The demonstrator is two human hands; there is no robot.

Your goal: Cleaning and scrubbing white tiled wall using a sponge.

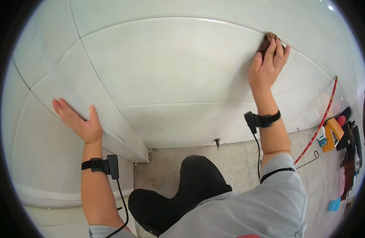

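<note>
My right hand (268, 64) presses a brown cloth (263, 47) against the white tiled wall (176, 65), along the horizontal joint at the upper right. The fingers lie over the cloth and hide part of it. On the left, my left hand (81, 123) rests on a projecting tiled corner (78, 104). Its thumb is spread from the fingers, and nothing shows in it. Each wrist wears a black strap with a small box and a cable.
A red patterned pole (322, 122) leans on the wall at the right. Beyond it are a yellow-orange object (331, 135), a bent metal hook (315, 154) and a blue scoop-like container (334, 204) on the floor (167, 166). A dark metal fitting (217, 142) protrudes low from the wall.
</note>
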